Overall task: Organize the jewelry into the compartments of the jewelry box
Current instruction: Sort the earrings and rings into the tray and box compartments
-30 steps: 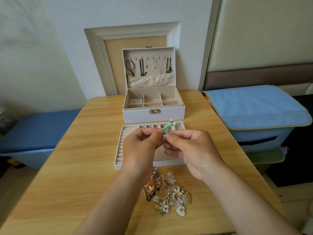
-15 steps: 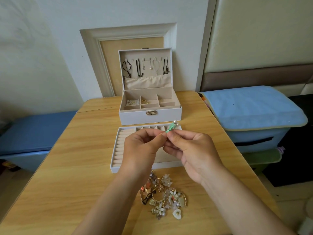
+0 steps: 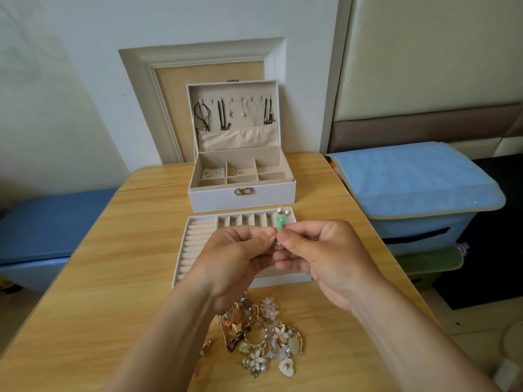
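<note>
A white jewelry box [image 3: 242, 198] stands open at the back of the wooden table [image 3: 113, 278], with necklaces hanging in its lid and small gold pieces in two compartments. Its removable tray [image 3: 198, 239] lies in front, with ring rolls and narrow slots. Above the tray, my left hand [image 3: 235, 258] and my right hand [image 3: 319, 256] together pinch a green earring with pearls [image 3: 280, 223]. A pile of loose jewelry [image 3: 260, 335] with flowers, pearls and gold rings lies near the table's front, under my wrists.
A blue-covered storage bin [image 3: 416, 190] stands right of the table. A blue bench [image 3: 51, 227] runs along the left. A framed board [image 3: 203, 60] leans on the wall behind the box. One small stray piece [image 3: 206, 346] lies left of the pile.
The earring has turned from slanting to nearly upright between my fingertips. Both hands stay together over the tray; the camera view has shifted slightly.
</note>
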A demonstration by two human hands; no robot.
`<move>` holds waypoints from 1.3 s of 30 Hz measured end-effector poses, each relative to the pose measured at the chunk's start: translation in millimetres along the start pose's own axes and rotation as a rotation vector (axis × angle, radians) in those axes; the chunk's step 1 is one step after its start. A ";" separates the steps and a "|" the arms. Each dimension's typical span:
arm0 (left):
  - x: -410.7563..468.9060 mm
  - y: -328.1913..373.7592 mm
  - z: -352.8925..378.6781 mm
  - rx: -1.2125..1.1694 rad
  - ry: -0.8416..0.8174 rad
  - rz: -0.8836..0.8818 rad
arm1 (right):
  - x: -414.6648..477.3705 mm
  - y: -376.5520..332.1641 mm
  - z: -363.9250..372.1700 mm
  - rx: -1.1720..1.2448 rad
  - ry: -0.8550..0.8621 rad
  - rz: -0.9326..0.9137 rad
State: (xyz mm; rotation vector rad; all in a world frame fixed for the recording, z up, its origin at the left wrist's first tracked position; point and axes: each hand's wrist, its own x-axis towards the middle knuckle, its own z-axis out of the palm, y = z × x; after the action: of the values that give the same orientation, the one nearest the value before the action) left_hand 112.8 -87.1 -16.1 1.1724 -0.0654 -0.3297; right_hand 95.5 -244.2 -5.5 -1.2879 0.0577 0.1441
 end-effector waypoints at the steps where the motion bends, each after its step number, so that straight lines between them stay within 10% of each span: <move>1: 0.6 0.0 0.1 0.002 -0.009 -0.014 | 0.2 -0.2 -0.5 -0.021 -0.005 -0.016; 11: 13.6 -0.8 11.0 0.015 0.054 -0.087 | 13.5 -3.7 -14.9 -0.125 0.008 -0.073; 22: 36.4 -30.0 -0.7 1.373 0.088 0.444 | 35.9 8.9 -54.6 -0.528 0.290 -0.009; 39: 58.0 -37.0 15.4 1.422 0.033 0.650 | 38.2 5.0 -65.6 -0.559 0.215 0.030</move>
State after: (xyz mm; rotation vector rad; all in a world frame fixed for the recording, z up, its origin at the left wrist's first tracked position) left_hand 156.3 -130.4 -50.8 2.4444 -0.7258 0.4255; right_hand 135.1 -303.0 -33.3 -1.8582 0.2342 0.0460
